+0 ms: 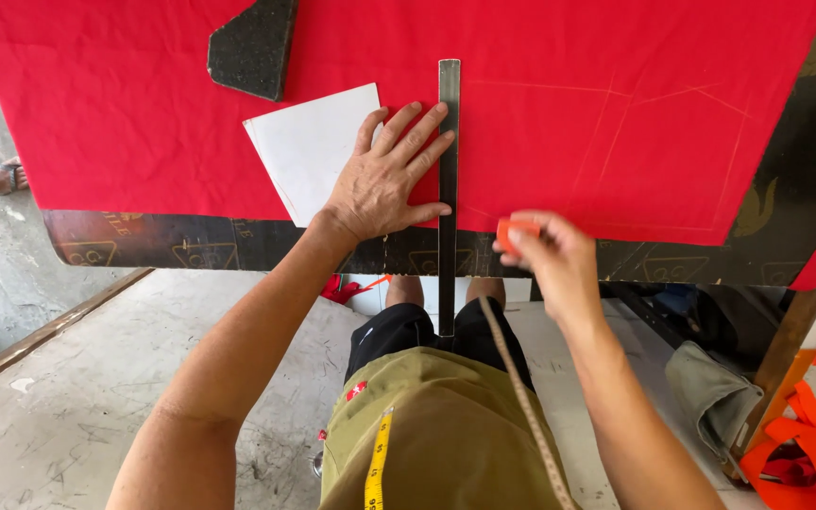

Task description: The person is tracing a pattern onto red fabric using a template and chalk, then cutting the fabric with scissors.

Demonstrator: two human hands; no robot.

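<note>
A red cloth (559, 113) lies spread over a dark table (144, 241). On it a long dark metal ruler (449, 85) runs from the cloth's far part out past the table's near edge. My left hand (384, 175) lies flat with spread fingers, pressing on the ruler and partly on a white card (309, 146). My right hand (545, 255) pinches a small orange piece of chalk (512, 229) at the cloth's near edge, just right of the ruler. Faint chalk lines (616, 113) mark the cloth to the right.
A dark grey flat block (252, 47) rests on the cloth at the far left. A yellow tape measure (378, 463) hangs round my neck. Orange cloth (805, 434) lies heaped on the floor at right. Another person's foot (2, 178) shows at left.
</note>
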